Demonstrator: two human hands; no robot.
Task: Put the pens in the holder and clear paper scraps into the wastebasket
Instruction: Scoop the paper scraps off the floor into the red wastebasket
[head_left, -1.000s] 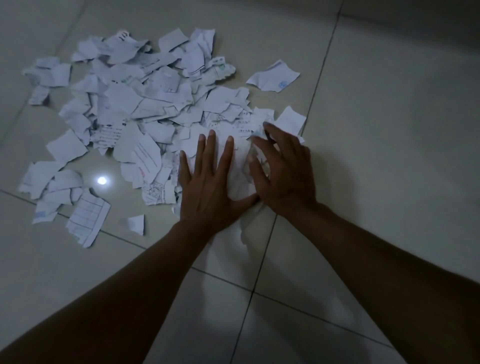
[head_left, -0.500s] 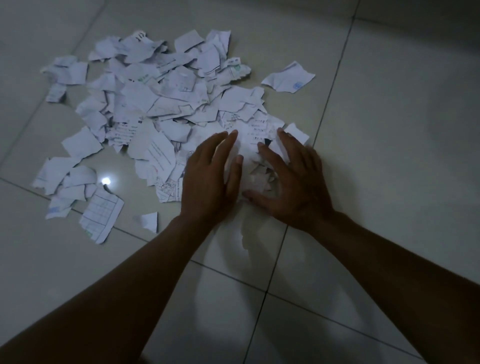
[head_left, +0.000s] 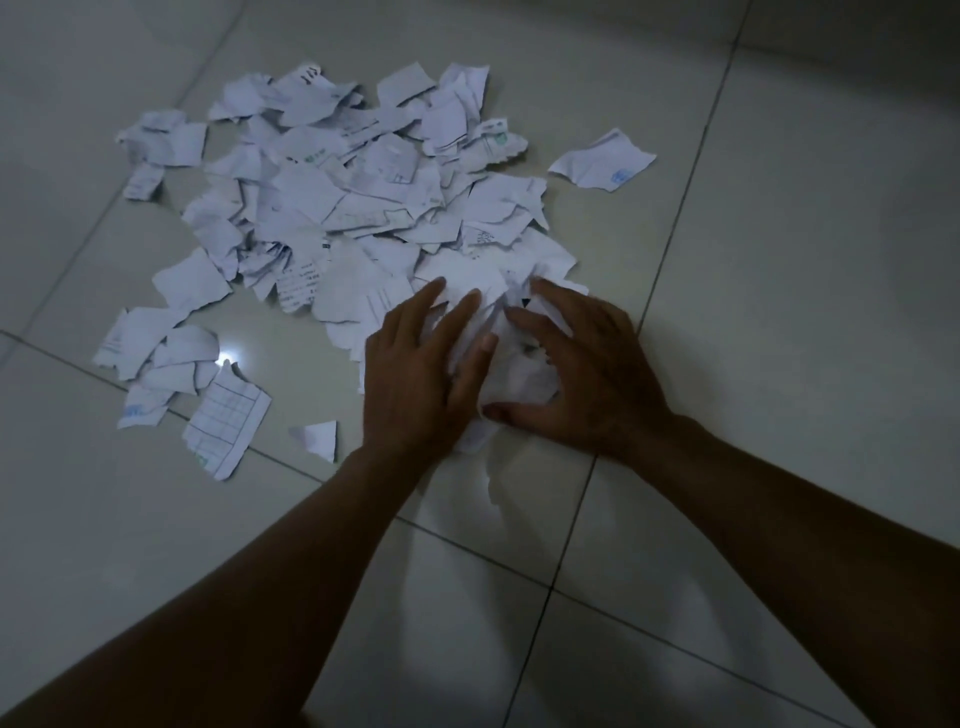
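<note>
- Floor (head_left: 779, 312) of pale glossy tiles with dark grout lines fills the dim view; a small bright light reflection (head_left: 224, 358) shines on it left of the hands.
- Paper scraps (head_left: 337, 197), torn white pieces with printed and handwritten marks, lie in a wide overlapping pile on the floor ahead and to the left of the hands.
- Left hand (head_left: 415, 379) lies palm down on the near right edge of the pile, fingers straight and slightly spread, pressing against a bunch of scraps (head_left: 511, 358).
- Right hand (head_left: 587, 374) sits just beside it, fingers curled over that bunch and thumb tucked under its near side, grasping it between the 2 hands.
- Gridded scrap (head_left: 223, 421) lies flat at the near left, apart from the main pile.
- Lone scrap (head_left: 602, 161) with a blue mark sits to the far right, just clear of the pile.
- Small triangular scrap (head_left: 319, 436) rests near the left wrist.
</note>
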